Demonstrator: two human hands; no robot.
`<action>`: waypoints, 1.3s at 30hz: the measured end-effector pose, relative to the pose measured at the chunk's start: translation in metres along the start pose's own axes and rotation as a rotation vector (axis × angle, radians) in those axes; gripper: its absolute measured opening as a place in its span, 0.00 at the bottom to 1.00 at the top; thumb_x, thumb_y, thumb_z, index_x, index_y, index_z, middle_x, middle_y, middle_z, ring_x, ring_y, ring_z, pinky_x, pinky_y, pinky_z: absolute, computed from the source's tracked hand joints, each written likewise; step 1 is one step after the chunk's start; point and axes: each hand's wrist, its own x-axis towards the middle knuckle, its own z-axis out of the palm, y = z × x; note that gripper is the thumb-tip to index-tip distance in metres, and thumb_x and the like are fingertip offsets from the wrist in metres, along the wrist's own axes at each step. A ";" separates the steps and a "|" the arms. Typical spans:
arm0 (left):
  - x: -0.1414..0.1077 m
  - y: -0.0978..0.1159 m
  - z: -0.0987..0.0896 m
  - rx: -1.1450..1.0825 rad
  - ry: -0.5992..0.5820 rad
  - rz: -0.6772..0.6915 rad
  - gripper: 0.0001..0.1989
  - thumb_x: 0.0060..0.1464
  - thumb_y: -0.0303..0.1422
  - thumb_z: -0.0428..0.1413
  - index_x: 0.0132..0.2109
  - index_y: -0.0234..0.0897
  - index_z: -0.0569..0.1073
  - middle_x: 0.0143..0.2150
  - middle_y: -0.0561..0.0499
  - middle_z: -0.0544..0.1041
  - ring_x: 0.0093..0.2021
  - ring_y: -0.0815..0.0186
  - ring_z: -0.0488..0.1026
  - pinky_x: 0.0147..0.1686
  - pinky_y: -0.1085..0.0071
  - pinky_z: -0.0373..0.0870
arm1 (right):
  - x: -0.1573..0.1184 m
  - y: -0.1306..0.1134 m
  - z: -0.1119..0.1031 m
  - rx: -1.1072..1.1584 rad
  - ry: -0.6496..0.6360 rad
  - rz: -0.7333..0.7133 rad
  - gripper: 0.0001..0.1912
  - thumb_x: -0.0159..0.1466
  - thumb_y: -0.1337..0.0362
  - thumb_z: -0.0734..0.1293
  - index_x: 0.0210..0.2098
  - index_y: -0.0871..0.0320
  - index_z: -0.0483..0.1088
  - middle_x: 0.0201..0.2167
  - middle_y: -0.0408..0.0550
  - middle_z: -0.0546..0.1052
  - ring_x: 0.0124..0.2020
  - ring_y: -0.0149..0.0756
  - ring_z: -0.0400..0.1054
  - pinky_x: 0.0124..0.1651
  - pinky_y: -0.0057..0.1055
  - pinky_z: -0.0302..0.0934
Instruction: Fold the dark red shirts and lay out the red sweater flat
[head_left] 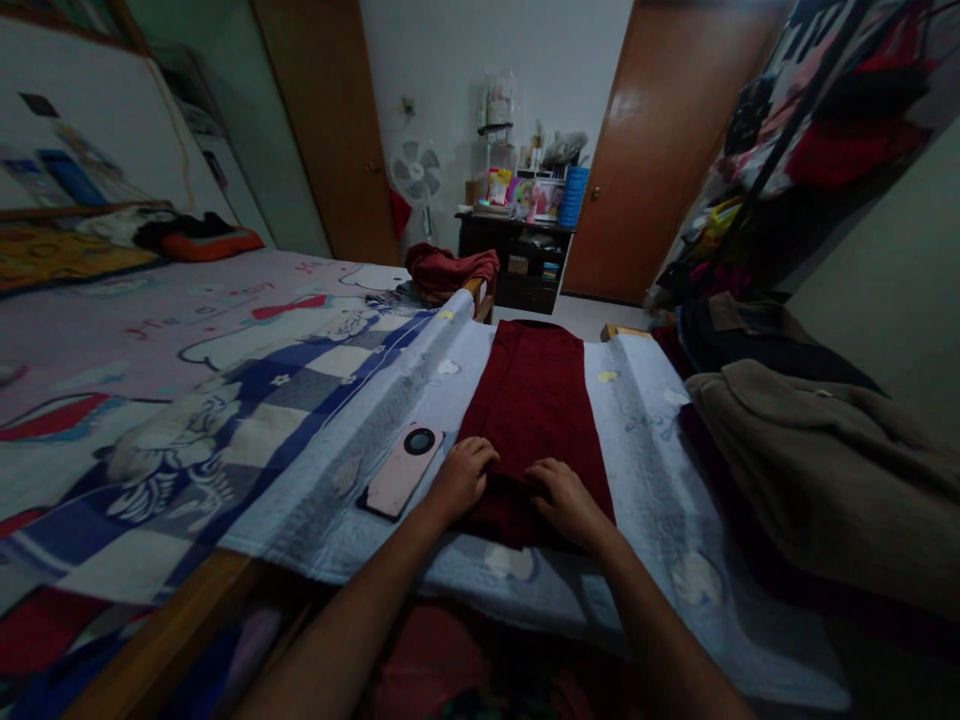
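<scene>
A dark red garment [536, 400], folded into a long narrow shape, lies on a light blue patterned cloth [645, 430]. My left hand [466, 475] is at the garment's left edge near its front end, fingers bent and closed on the fabric. Across from it, my right hand [562, 498] has its fingers curled onto the front part of the garment, closed on the cloth. Between the hands the fabric shows a crosswise fold. A pale pink phone [401, 475] with a round black camera lies just left of my left hand.
To the left is a bed with a patterned sheet [187, 310] and a blue checked cloth [300, 390]. A brown-grey garment [817, 460] is piled at right. Farther back are a reddish cloth [450, 272], a dark shelf [517, 262] and a fan [417, 172].
</scene>
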 end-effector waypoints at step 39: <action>0.080 0.013 0.014 0.121 -0.152 -0.074 0.15 0.63 0.32 0.43 0.47 0.37 0.74 0.46 0.45 0.77 0.47 0.62 0.73 0.52 0.64 0.67 | 0.112 0.077 0.018 -0.364 0.042 0.240 0.34 0.68 0.47 0.54 0.68 0.55 0.50 0.71 0.53 0.45 0.71 0.50 0.34 0.66 0.51 0.36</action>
